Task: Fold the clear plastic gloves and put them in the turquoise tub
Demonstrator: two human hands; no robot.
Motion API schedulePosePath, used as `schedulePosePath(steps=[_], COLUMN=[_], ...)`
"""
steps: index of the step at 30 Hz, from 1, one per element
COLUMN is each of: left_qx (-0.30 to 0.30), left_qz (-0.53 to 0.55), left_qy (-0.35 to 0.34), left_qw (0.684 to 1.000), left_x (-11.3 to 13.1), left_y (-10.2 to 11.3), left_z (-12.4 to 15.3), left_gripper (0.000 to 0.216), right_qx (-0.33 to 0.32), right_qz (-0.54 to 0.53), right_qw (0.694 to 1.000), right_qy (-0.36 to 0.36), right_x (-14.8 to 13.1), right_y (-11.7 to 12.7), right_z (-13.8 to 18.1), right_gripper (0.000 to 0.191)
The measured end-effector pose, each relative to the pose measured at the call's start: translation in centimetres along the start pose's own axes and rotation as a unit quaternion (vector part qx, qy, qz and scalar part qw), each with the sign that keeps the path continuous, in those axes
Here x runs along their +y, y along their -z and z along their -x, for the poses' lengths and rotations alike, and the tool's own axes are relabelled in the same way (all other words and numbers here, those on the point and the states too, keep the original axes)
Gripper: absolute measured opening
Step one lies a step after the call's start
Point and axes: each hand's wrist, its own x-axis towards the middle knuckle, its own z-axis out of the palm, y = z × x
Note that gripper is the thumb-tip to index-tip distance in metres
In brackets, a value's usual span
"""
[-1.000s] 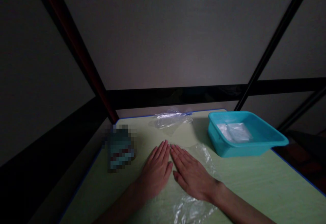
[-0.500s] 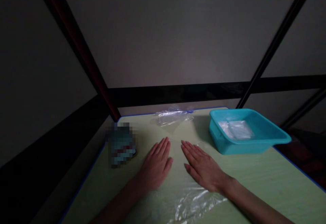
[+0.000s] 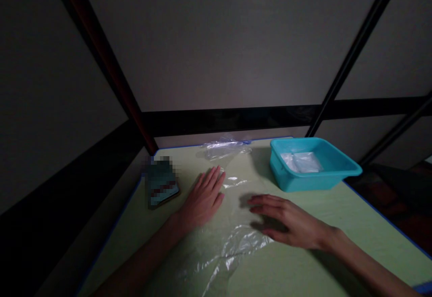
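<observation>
A clear plastic bag [image 3: 232, 243] lies spread over the middle of the table, with creases catching light at its near part and by my left fingertips. My left hand [image 3: 204, 198] rests palm down on its left side, fingers stretched out. To the right, my right hand [image 3: 286, 220] is raised a little over the table, its fingers apart and slightly bent, casting a shadow below. Nothing shows in either hand. Behind them, another crumpled clear plastic bag [image 3: 227, 149] lies at the far edge.
A turquoise plastic basin [image 3: 310, 182] stands at the back right, with folded clear plastic bags [image 3: 305, 162] inside. On the left lies a phone [image 3: 164, 184], partly pixelated. The pale green table [image 3: 340, 238] has a blue edge and meets a panelled wall [image 3: 229, 54].
My right hand has lifted off the plastic and moved right, its fingers now bent. My left hand stays flat. The view has shifted slightly.
</observation>
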Motion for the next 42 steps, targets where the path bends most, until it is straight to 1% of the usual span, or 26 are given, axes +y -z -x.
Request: schedulePosePath(steps=[3, 5, 8, 11, 13, 16, 19, 22, 23, 25, 29, 32, 37, 40, 42], left_qx=[0.019, 0.011, -0.035, -0.087, -0.108, -0.118, -0.121, -0.121, -0.118, -0.110, -0.108, -0.124, -0.155, -0.156, -0.158], left_qz=[0.008, 0.035, 0.103, 0.153, 0.162, 0.160, 0.149, 0.140, 0.138, 0.134, 0.132, 0.140, 0.144, 0.151, 0.159], left_qy=[-0.006, -0.017, -0.045, -0.077, -0.088, -0.095, -0.097, -0.097, -0.098, -0.101, -0.107, -0.107, -0.107, -0.116, -0.121], left_qw=[1.000, 0.999, 0.993, 0.981, 0.977, 0.975, 0.977, 0.978, 0.978, 0.980, 0.980, 0.977, 0.972, 0.969, 0.967], left_x=[0.3, 0.9, 2.6, 4.3, 5.2, 5.7, 5.7, 5.6, 5.6, 5.6, 5.7, 5.6, 5.4, 5.2, 5.1], left_y=[1.8, 2.9, 4.0, 4.6, 4.5, 3.8, 2.8, 2.2, 2.1, 2.1, 2.4, 2.4, 2.2, 2.1, 2.0], left_z=[-0.2, 0.1, 1.3, 2.5, 3.2, 3.8, 4.3, 4.7, 4.7, 4.9, 4.9, 4.8, 4.8, 5.0, 5.2], left_gripper=[0.048, 0.047, 0.046, 0.044, 0.044, 0.049, 0.056, 0.058, 0.058, 0.059, 0.060, 0.065, 0.080, 0.091, 0.094], right_qx=[-0.046, -0.065, -0.072, -0.062, -0.056, -0.042, -0.001, 0.072, 0.092, 0.112, 0.106, 0.093, 0.083, 0.069, 0.062], right_qz=[0.059, 0.107, 0.166, 0.202, 0.195, 0.147, 0.089, 0.020, 0.001, -0.015, 0.035, 0.080, 0.131, 0.154, 0.160], right_qw=[0.997, 0.992, 0.983, 0.977, 0.979, 0.988, 0.996, 0.995, 0.993, 0.990, 0.989, 0.985, 0.981, 0.979, 0.978], right_qy=[0.027, 0.031, 0.041, 0.039, 0.034, 0.028, -0.012, -0.067, -0.074, -0.079, -0.099, -0.124, -0.120, -0.117, -0.121], right_x=[-1.3, -1.5, -1.2, -0.8, -0.8, -1.2, -2.0, -2.7, -2.7, -2.5, -1.4, -0.6, 0.4, 1.0, 1.3], right_y=[0.4, 0.0, -1.0, -1.6, -1.5, -0.9, -0.4, -1.1, -1.5, -2.7, -5.0, -6.0, -6.1, -5.8, -5.7], right_z=[1.0, 1.2, 1.1, 1.0, 1.2, 1.7, 1.5, -0.2, -1.0, -2.7, -5.1, -5.1, -3.9, -3.5, -3.4], right_gripper=[0.036, 0.033, 0.031, 0.032, 0.033, 0.033, 0.031, 0.038, 0.041, 0.043, 0.045, 0.046, 0.051, 0.054, 0.055])
